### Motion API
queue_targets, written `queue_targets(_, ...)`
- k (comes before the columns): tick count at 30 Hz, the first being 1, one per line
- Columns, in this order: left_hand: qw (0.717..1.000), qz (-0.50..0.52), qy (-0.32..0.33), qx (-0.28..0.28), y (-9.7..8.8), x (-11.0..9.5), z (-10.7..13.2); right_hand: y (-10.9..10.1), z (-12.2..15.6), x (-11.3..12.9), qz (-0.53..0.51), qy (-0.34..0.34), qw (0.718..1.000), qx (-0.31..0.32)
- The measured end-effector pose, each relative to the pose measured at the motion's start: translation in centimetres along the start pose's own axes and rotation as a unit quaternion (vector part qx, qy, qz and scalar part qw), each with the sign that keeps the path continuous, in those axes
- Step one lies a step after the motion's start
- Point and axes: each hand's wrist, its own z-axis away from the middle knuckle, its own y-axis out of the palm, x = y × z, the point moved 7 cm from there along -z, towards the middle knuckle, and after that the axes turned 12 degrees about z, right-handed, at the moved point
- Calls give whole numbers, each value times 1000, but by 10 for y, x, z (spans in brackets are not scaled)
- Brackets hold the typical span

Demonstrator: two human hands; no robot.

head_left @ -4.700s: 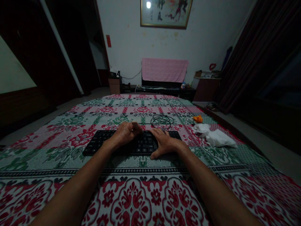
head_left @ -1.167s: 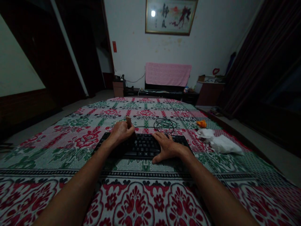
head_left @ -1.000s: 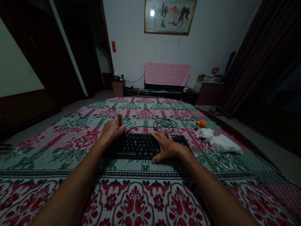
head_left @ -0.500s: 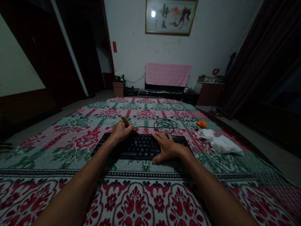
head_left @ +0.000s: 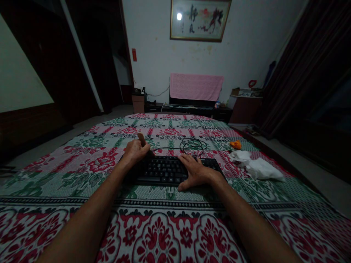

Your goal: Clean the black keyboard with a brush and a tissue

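A black computer keyboard [head_left: 163,170] lies flat on the patterned bedspread [head_left: 157,233]. My left hand [head_left: 135,150] is closed around a slim brown wooden-looking tool [head_left: 141,138], over the keyboard's upper left part. The tool's top end sticks up past my fingers; its lower end is dark and cannot be made out. My right hand [head_left: 195,170] rests spread across the right part of the keyboard, thumb at the near edge and fingertips near the far edge, covering many keys. Behind the keyboard, its black cable [head_left: 193,146] lies in loose coils.
Right of the keyboard lie a white plastic bag [head_left: 261,168] and a crumpled orange item [head_left: 236,145]. Beyond the bedspread, a pink cloth [head_left: 196,87] covers a screen on a low dark cabinet. A framed picture [head_left: 200,20] hangs on the wall. The room is dim.
My left hand has moved left along the keyboard's top edge with the brown tool in it. The right hand and the keyboard have stayed in place.
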Motion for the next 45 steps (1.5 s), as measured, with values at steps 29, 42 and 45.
queue_targets(29,996,-43,-69,-30,-41,37,-15,7,-5,-6,-4,-2,1000,-9)
queue_targets(42,987,-106,-73,-98,-55,48,-11,4,-4,-3,-6,-3,1000,-5)
queue_targets(45,997,-22,-55,-42,-35,23,-7,4,-5,-3,-6,-5,1000,-8)
